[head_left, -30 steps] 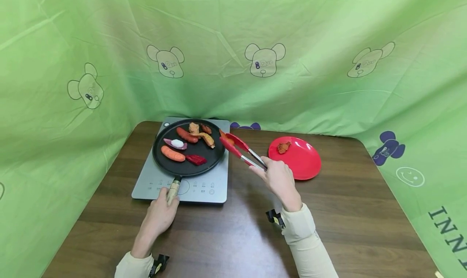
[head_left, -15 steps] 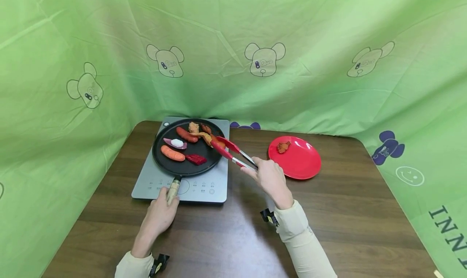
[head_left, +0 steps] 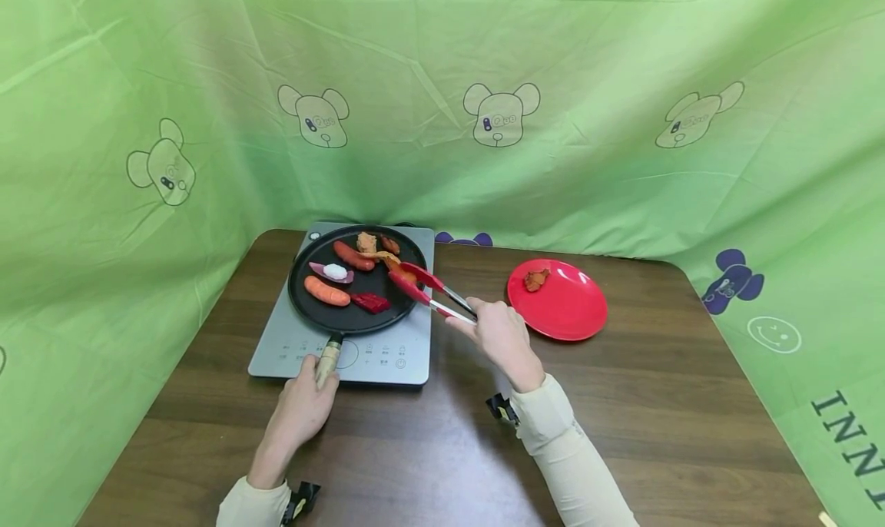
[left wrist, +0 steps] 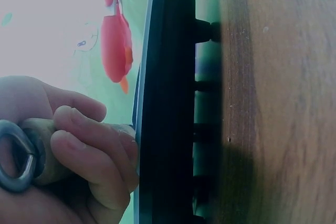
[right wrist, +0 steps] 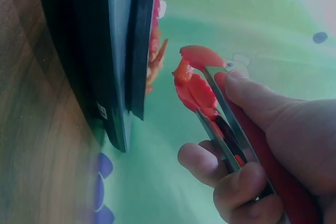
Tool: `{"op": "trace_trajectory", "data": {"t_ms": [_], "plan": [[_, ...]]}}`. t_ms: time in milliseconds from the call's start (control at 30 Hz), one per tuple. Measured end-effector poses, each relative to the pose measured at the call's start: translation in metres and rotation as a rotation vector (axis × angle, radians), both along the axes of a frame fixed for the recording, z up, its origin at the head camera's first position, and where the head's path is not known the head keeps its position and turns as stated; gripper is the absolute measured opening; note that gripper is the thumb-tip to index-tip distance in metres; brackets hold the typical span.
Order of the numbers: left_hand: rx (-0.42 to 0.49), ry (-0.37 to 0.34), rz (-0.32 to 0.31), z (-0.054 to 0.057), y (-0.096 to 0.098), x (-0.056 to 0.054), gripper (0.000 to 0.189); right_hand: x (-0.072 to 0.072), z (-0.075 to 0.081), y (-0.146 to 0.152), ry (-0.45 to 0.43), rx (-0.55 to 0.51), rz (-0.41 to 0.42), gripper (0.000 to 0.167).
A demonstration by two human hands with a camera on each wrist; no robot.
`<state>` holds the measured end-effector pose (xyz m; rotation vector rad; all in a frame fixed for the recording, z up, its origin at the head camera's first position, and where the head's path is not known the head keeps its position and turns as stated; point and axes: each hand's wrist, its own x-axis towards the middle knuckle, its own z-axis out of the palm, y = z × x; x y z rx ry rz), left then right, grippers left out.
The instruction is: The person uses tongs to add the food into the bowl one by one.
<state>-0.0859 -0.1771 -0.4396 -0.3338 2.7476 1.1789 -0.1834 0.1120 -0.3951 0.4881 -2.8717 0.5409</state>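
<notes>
My left hand [head_left: 302, 408] grips the pale handle [head_left: 328, 362] of a black frying pan [head_left: 330, 317], fingers curled round it. In my right hand [head_left: 501, 335] are red-tipped metal tongs [head_left: 412, 290], reaching over the pan's right side. An orange-brown food piece [right wrist: 183, 71] is pinched between the tong tips; the right wrist view shows it raised off the pan. Lying in the pan are a red sausage [head_left: 353, 255], an orange scored sausage [head_left: 327, 291], a dark red piece [head_left: 371, 303], a purple slice with a white top [head_left: 334, 272] and several brown fried pieces [head_left: 366, 242].
Under the pan is a grey induction cooker [head_left: 408, 358] with its control marks toward me. To the right, a red plate [head_left: 570, 304] bears one brown fried piece [head_left: 535, 280]. A green printed curtain [head_left: 415, 181] hangs behind the wooden table [head_left: 657, 404].
The right hand has moved left, bringing the tongs and the food piece from the pan's right edge to over the pan. The left hand stays on the handle.
</notes>
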Motion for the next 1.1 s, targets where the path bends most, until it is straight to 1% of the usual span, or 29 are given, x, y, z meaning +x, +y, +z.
{"op": "trace_trajectory", "data": {"t_ms": [167, 367, 567, 833, 1100], "plan": [[0.001, -0.002, -0.001, 0.000, 0.000, 0.000, 0.037, -0.002, -0.002, -0.004, 0.018, 0.024, 0.011, 0.037], [0.012, -0.012, -0.001, 0.000, 0.000, 0.000, 0.038, -0.005, 0.001, -0.013, -0.004, 0.042, 0.028, 0.039], [0.015, -0.009, -0.001, 0.000, 0.000, -0.001, 0.038, -0.011, 0.001, -0.021, -0.029, 0.069, 0.025, 0.036], [0.012, -0.011, -0.001, -0.001, 0.000, -0.001, 0.039, -0.018, 0.001, -0.029, -0.037, 0.074, 0.023, 0.037], [0.004, -0.010, 0.001, 0.000, 0.000, -0.001, 0.039, -0.022, 0.001, -0.034, -0.024, 0.076, 0.034, 0.037]]}}
